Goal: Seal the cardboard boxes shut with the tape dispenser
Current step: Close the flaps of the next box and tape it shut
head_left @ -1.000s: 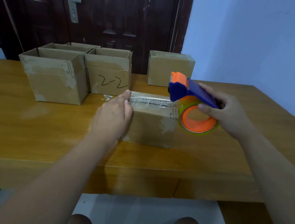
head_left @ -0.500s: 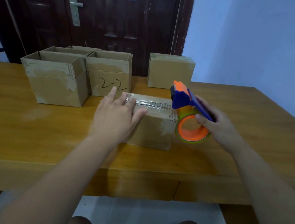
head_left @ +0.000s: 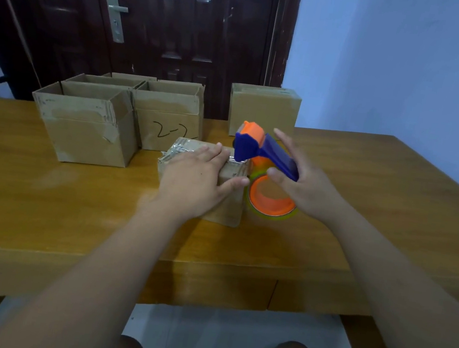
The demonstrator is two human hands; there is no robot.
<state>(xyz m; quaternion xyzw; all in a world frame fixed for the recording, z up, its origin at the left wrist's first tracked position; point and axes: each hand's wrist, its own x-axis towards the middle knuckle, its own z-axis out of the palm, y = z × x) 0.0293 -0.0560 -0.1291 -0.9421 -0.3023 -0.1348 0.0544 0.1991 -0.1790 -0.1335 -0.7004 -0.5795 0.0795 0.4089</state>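
A small closed cardboard box [head_left: 228, 206] sits in the middle of the wooden table [head_left: 41, 206], with clear tape across its top. My left hand [head_left: 195, 180] lies flat on the top of this box, fingers straight, thumb on its right front edge. My right hand [head_left: 306, 184] holds the blue handle of a blue and orange tape dispenser [head_left: 264, 167] just right of the box, its head at the box's top right edge. The orange tape roll hangs beside the box's right side.
Open cardboard boxes stand at the back left: a large one [head_left: 87, 130] and one marked "2-2" [head_left: 170, 124], with more behind. A closed box [head_left: 263, 110] stands at the back centre. A dark door [head_left: 155, 21] is behind the table. My knees show below the table edge.
My left hand slid from the box's left side onto its top and spread flat. The dispenser came down to the box's right edge, then rose a little.
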